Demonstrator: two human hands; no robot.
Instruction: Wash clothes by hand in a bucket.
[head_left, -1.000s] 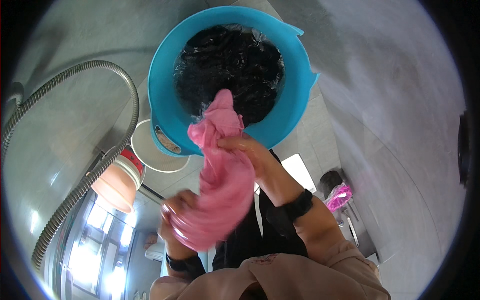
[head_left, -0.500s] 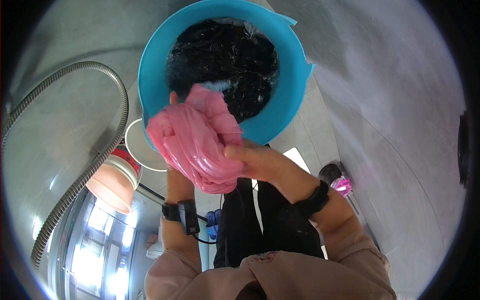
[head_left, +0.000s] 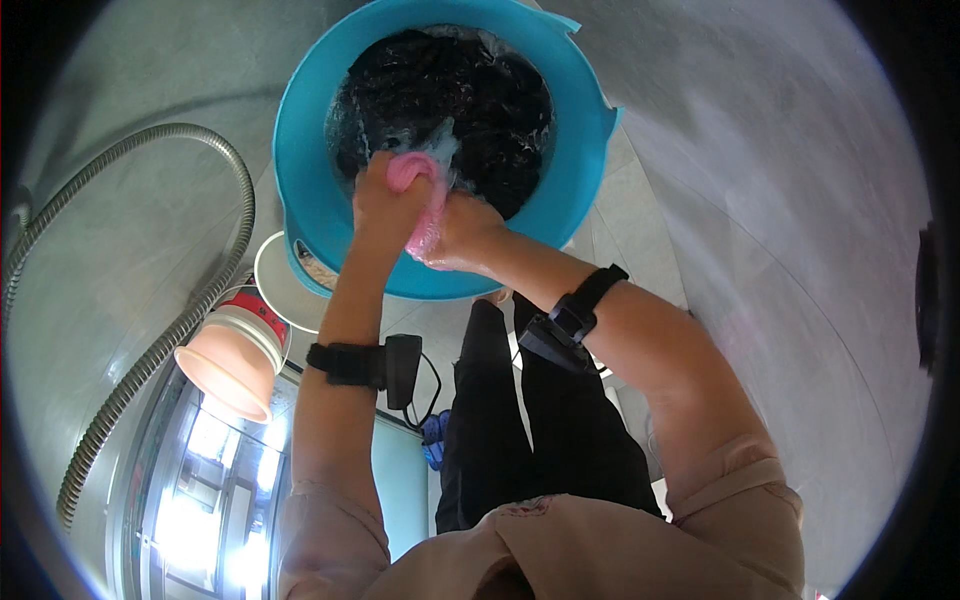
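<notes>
A wet pink cloth (head_left: 428, 222) is bunched and twisted between my two hands, over the near side of a large blue tub (head_left: 302, 130). My left hand (head_left: 383, 203) is closed on its upper end. My right hand (head_left: 463, 232) is wrapped round the lower part, close beside the left. Water runs off the cloth into the tub. Below lie soaked black clothes (head_left: 455, 95) in water, with a pale blue-grey patch showing near my hands. What garment the pink cloth is cannot be made out.
A ribbed metal shower hose (head_left: 215, 305) curves along the left wall. A white basin (head_left: 275, 275) and a peach-coloured bucket (head_left: 225, 375) stand left of the tub. Black wrist straps (head_left: 350, 365) with small boxes and cables sit on my forearms. Blue slippers (head_left: 434, 440) lie behind my legs.
The pink cloth was a wide, loose bundle nearer my body. Now it is squeezed into a tight twist, and both hands have moved forward over the tub.
</notes>
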